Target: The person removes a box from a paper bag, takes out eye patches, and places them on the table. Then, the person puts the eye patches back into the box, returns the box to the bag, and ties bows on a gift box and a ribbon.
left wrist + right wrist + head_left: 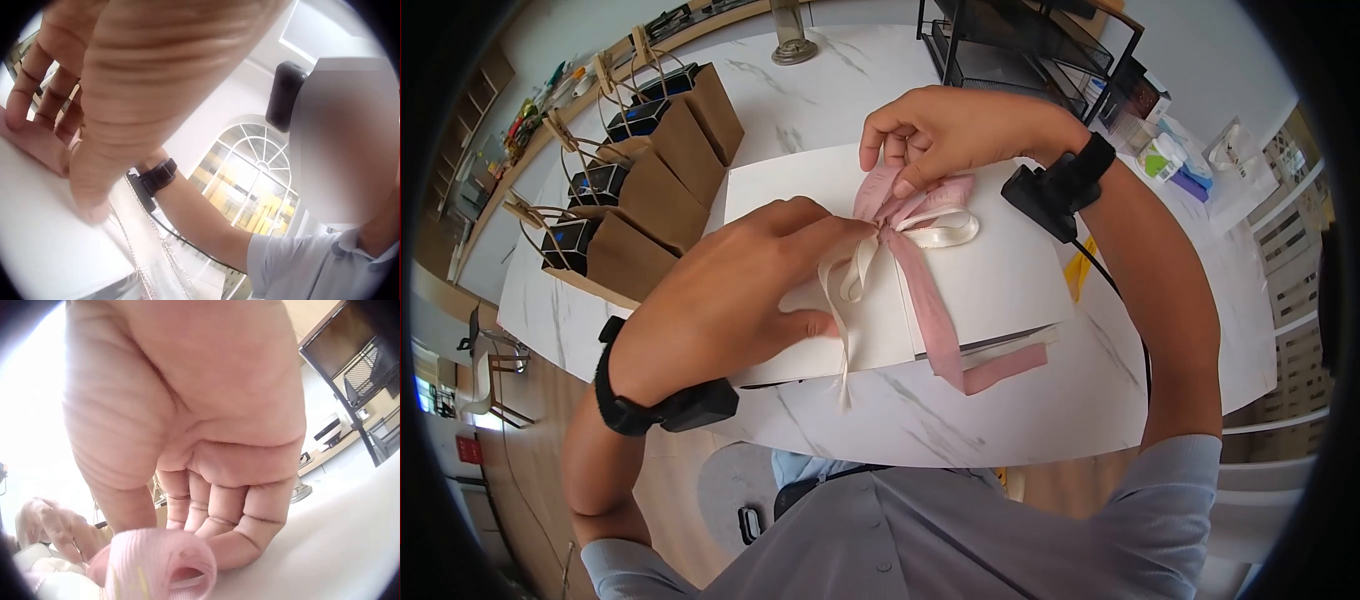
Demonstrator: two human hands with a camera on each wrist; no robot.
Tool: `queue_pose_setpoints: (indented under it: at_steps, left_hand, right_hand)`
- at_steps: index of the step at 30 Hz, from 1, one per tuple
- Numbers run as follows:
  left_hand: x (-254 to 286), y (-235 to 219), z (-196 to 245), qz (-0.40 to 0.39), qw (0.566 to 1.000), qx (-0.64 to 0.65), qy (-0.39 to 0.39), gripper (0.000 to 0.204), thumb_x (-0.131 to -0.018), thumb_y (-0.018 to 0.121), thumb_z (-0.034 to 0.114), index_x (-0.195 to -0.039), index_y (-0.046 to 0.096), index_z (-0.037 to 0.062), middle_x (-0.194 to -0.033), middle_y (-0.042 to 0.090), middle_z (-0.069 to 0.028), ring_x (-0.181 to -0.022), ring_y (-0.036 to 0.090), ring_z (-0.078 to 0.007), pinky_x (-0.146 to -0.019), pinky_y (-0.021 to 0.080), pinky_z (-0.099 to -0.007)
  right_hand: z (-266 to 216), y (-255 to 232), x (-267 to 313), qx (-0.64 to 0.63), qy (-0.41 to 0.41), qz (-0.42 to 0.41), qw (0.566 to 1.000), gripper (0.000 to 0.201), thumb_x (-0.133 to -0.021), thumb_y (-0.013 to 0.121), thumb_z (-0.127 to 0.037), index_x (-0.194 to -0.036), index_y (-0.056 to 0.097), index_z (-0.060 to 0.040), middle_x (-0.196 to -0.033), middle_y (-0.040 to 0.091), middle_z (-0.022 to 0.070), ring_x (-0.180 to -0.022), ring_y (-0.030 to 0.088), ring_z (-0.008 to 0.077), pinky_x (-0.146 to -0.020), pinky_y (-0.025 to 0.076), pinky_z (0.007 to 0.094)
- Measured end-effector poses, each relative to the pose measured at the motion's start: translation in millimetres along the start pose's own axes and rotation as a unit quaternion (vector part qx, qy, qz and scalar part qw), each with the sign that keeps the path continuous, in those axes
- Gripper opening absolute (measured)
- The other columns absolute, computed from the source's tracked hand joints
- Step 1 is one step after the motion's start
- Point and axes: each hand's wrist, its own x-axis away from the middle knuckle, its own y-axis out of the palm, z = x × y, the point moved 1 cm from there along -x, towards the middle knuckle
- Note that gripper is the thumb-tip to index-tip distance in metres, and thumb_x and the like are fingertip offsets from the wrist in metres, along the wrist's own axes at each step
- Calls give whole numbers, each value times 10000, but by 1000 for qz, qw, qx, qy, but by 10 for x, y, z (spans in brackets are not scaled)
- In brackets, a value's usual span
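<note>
A white gift box [990, 280] lies on the table, tied on top with a bow of pink ribbon [933, 320] and cream ribbon [950, 230]. My right hand [960, 130] pinches a pink loop near the knot between thumb and fingers. In the right wrist view that pink ribbon loop [156, 562] stands out below the thumb. My left hand [740, 270] reaches over the box from the left, its fingertips right at the knot. Its thumb [94, 194] stands apart from the fingers, low over the lid. The pink tail hangs over the box's front edge.
Several brown paper bags [665, 150] with clothespins on their handles stand in a row at the left. Behind the box are a black mesh rack [1020, 50] and a glass vase [792, 40]. Small packages [1165, 155] lie at the right. A white chair [1290, 330] stands beside the table.
</note>
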Motion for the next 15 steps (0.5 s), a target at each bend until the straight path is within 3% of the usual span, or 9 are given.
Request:
queue_pose_setpoints:
  at_steps: [2,4,5,7,8,9,11,13,15]
  left_hand:
    - [27,-47,6,11,999,28,10,471,-835,746,138,-1279,618,47,-1095,628,-158,-937,644,-348,-804,523,-418]
    - [15,-106,3,-34,999,36,8,433,-904,704,258,-1259,634,19,-1047,626,-171,-963,631,-355,-844,518,-417]
    - [13,-77,-39,-32,999,37,6,433,-904,704,258,-1259,634,19,-1047,626,-171,-963,631,-355,-844,518,-417]
    - [11,27,-144,42,997,35,44,393,-953,644,291,-1206,655,-10,-969,623,-169,-899,620,-321,-822,511,-402]
    - [21,51,-157,44,997,37,44,393,-953,644,291,-1206,655,-10,-969,623,-169,-899,620,-321,-822,511,-402]
    - [31,68,-166,61,996,41,43,336,-940,661,234,-1179,666,-2,-947,627,-159,-885,623,-305,-808,508,-393]
    - [40,43,-131,80,995,48,42,283,-928,678,178,-1152,676,5,-924,632,-149,-870,626,-290,-794,505,-383]
    - [47,-43,-32,0,997,36,-71,207,-875,718,58,-1076,687,22,-944,656,-122,-895,658,-273,-801,516,-364]
    - [78,-44,-48,-6,997,26,-75,200,-845,729,14,-1039,685,27,-953,660,-109,-903,670,-270,-789,523,-369]
  right_hand:
    - [48,29,-49,24,-31,11,999,351,-807,729,-106,-1137,658,-12,-941,640,60,-776,605,119,-673,487,280]
    - [13,38,-61,50,-62,19,997,341,-812,722,-114,-1135,662,-22,-914,642,61,-755,594,119,-664,482,280]
    - [-63,14,-23,85,-69,57,992,303,-828,700,-113,-1116,665,-26,-881,641,59,-742,590,126,-659,479,283]
    - [-175,11,25,121,-76,92,986,267,-843,678,-112,-1097,668,-31,-848,640,56,-728,585,132,-654,475,287]
    - [-225,22,48,143,-129,135,972,229,-853,658,-109,-1068,668,-29,-825,637,57,-727,585,138,-650,472,297]
    - [-290,41,90,165,-182,178,953,194,-864,639,-106,-1038,669,-27,-802,633,58,-727,584,143,-645,469,307]
    - [-403,213,151,176,-249,160,939,117,-865,642,-86,-967,659,-32,-856,641,101,-770,624,238,-698,490,359]
    - [-491,447,241,213,-189,138,949,101,-829,649,-89,-906,670,-26,-845,657,146,-872,653,324,-752,512,399]
    - [-468,634,280,231,-197,160,939,95,-833,668,-97,-895,671,-26,-889,656,136,-891,650,342,-779,510,427]
